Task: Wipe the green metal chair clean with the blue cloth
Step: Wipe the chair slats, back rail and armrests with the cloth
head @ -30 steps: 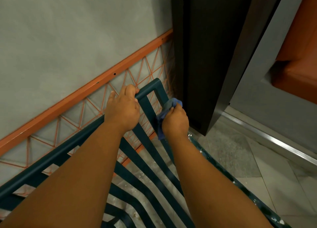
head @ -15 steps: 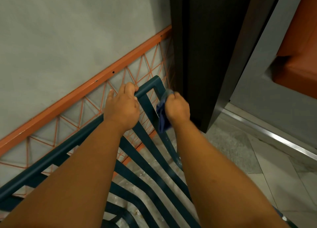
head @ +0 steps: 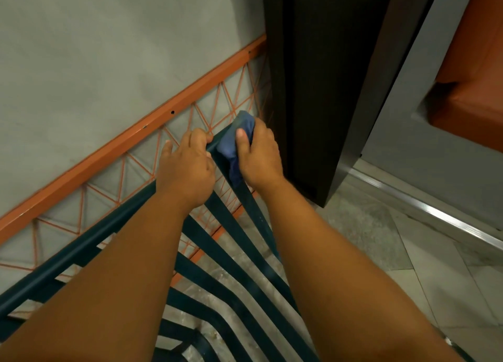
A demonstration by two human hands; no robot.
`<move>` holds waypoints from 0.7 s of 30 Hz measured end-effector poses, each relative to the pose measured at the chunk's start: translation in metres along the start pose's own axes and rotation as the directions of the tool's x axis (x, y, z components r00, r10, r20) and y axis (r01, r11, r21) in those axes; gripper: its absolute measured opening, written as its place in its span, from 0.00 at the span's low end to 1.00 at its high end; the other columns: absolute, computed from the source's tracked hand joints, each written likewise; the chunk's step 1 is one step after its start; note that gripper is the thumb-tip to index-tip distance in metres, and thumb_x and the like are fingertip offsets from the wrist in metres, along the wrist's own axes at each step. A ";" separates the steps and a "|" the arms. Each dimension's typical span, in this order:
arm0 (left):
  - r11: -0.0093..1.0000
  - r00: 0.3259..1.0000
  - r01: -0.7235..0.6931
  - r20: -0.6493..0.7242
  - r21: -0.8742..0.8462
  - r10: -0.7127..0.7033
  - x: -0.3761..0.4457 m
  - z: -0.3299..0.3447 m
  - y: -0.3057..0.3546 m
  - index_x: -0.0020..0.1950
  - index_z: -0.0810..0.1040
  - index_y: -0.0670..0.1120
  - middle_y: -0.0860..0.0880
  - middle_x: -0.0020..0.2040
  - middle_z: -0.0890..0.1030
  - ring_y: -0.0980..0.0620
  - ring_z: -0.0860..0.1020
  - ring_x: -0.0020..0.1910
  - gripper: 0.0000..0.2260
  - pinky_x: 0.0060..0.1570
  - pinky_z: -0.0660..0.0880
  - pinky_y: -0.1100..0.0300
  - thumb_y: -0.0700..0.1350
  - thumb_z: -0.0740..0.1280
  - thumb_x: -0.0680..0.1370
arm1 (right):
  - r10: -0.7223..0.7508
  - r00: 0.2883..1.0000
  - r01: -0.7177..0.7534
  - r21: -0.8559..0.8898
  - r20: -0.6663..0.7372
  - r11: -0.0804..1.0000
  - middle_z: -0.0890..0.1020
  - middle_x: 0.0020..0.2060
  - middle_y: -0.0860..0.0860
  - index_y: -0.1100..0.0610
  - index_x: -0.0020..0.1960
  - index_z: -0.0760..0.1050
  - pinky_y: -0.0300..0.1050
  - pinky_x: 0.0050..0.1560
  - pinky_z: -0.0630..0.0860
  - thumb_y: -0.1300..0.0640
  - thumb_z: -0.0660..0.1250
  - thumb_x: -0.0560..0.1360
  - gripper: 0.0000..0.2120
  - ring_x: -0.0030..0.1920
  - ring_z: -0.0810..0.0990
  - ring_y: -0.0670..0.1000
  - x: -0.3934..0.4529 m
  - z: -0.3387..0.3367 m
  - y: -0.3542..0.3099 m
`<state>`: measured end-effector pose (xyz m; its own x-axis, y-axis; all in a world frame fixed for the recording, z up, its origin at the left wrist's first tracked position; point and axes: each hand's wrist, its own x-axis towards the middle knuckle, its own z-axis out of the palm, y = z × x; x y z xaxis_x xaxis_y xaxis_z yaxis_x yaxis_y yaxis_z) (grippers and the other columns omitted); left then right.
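Note:
The dark green metal chair (head: 226, 255) with slatted bars fills the lower middle of the head view, its top rail running up to a corner near the dark pillar. My left hand (head: 187, 168) grips the top rail just left of that corner. My right hand (head: 258, 154) holds the blue cloth (head: 234, 141) wrapped over the chair's top corner, thumb on the cloth. Both forearms cover much of the chair's slats.
An orange wire-frame piece (head: 141, 144) leans along the grey wall (head: 109, 48) behind the chair. A dark pillar (head: 321, 89) stands right beside my right hand. Tiled floor (head: 381, 239), a metal floor strip and an orange seat (head: 471, 89) lie to the right.
My right hand has slid the blue cloth up the chair's side bar to its top corner. The left hand has kept its hold on the top rail.

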<state>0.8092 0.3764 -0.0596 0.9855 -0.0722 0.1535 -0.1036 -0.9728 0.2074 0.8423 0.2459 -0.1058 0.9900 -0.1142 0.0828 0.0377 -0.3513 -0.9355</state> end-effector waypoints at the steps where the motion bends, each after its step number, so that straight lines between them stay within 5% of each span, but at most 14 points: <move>1: 1.000 1.000 0.000 0.001 -0.003 0.000 0.000 0.000 0.000 0.63 0.68 0.43 0.44 0.63 0.73 0.42 0.74 0.59 0.12 0.71 0.55 0.43 0.39 0.57 0.79 | -0.047 0.998 0.043 -0.071 -0.052 0.997 0.73 0.62 0.56 0.56 0.71 0.63 0.52 0.61 0.71 0.47 0.55 0.81 0.22 0.61 0.73 0.56 -0.002 0.007 0.003; 8: 1.000 1.000 -0.014 -0.015 -0.003 0.014 0.000 0.001 -0.001 0.63 0.68 0.43 0.44 0.63 0.73 0.43 0.74 0.59 0.12 0.70 0.57 0.42 0.39 0.57 0.79 | -0.200 0.975 0.167 -0.270 -0.097 0.948 0.71 0.62 0.61 0.59 0.75 0.57 0.54 0.58 0.72 0.50 0.61 0.79 0.28 0.58 0.73 0.59 -0.004 0.011 0.017; 12: 1.000 1.000 -0.018 -0.011 0.011 0.018 0.000 0.001 -0.001 0.63 0.68 0.43 0.44 0.62 0.74 0.42 0.74 0.58 0.12 0.69 0.58 0.42 0.40 0.57 0.79 | -0.174 0.977 0.108 -0.427 -0.119 0.898 0.75 0.58 0.60 0.61 0.67 0.63 0.51 0.51 0.74 0.51 0.63 0.77 0.23 0.54 0.76 0.58 0.001 0.010 0.007; 18: 1.000 1.000 -0.010 -0.011 0.005 0.010 -0.001 0.000 0.001 0.63 0.68 0.43 0.44 0.62 0.74 0.43 0.74 0.59 0.12 0.70 0.58 0.43 0.39 0.57 0.79 | -0.100 0.994 0.105 -0.230 0.035 0.967 0.73 0.63 0.57 0.58 0.71 0.62 0.40 0.55 0.69 0.57 0.64 0.78 0.24 0.60 0.74 0.55 -0.019 -0.009 0.028; 21: 1.000 1.000 -0.003 -0.005 0.006 0.003 -0.001 -0.001 0.002 0.63 0.68 0.43 0.45 0.63 0.73 0.43 0.74 0.59 0.12 0.72 0.55 0.44 0.39 0.57 0.79 | 0.045 0.993 -0.023 -0.204 0.107 0.979 0.75 0.59 0.55 0.56 0.65 0.68 0.36 0.51 0.68 0.57 0.59 0.80 0.14 0.60 0.75 0.55 -0.037 -0.028 0.053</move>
<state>0.8077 0.3749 -0.0584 0.9846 -0.0737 0.1586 -0.1054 -0.9738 0.2014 0.8042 0.2051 -0.1486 0.9995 -0.0300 0.0030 -0.0133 -0.5307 -0.8475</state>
